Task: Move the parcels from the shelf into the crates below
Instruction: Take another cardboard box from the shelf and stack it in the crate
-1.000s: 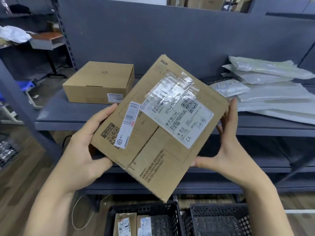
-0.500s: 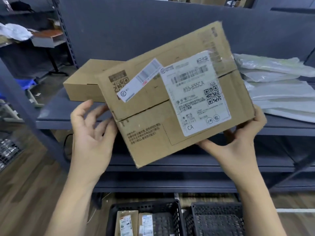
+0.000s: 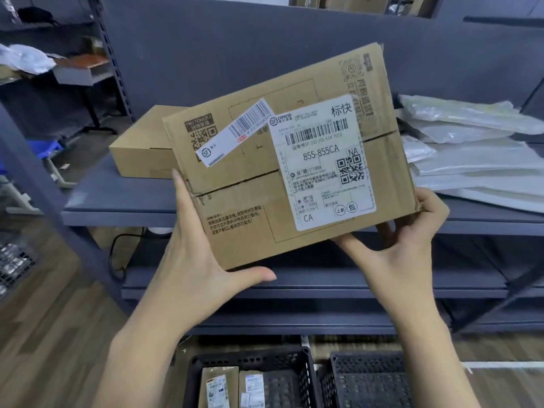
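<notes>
Flat rectangular corrugated-cardboard parcel (image 3: 250,184), smooth white label facing up, long axis running left-right and tilting up rightward, being gripped by left hand (image 3: 194,260) and right hand (image 3: 403,245) above the shelf (image 3: 117,201).

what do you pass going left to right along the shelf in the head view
small cardboard box → held cardboard parcel, gripped by left hand and right hand → pile of white poly mailers

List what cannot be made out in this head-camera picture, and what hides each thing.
- Second box, head view: right part hidden behind the held parcel.
- Left crate and right crate: cut off by the bottom edge.
- Right hand: fingertips hidden under the parcel.
- Small label print: too small to read.
</notes>
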The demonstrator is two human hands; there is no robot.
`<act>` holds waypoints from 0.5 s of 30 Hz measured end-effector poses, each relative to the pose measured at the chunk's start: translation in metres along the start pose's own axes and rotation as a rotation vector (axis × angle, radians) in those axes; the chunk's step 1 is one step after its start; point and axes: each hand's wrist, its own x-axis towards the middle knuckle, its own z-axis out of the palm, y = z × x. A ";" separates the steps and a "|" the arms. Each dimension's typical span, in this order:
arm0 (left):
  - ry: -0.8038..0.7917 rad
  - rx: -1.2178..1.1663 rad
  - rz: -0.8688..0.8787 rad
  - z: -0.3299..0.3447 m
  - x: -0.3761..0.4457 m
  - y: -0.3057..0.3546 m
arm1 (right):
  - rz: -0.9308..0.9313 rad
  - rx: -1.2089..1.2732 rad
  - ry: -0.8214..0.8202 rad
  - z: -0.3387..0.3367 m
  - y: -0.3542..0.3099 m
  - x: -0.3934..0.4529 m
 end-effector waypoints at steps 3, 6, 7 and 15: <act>0.068 0.088 0.119 0.007 -0.003 -0.011 | -0.028 -0.014 0.013 0.000 -0.001 -0.002; 0.111 0.177 0.249 0.009 -0.005 -0.016 | -0.054 -0.007 0.021 0.000 -0.003 -0.002; 0.115 0.194 0.268 0.008 -0.005 -0.016 | -0.066 -0.013 0.022 0.000 -0.004 -0.002; 0.107 0.232 0.331 0.005 -0.006 -0.010 | -0.093 -0.206 -0.003 -0.004 -0.008 -0.006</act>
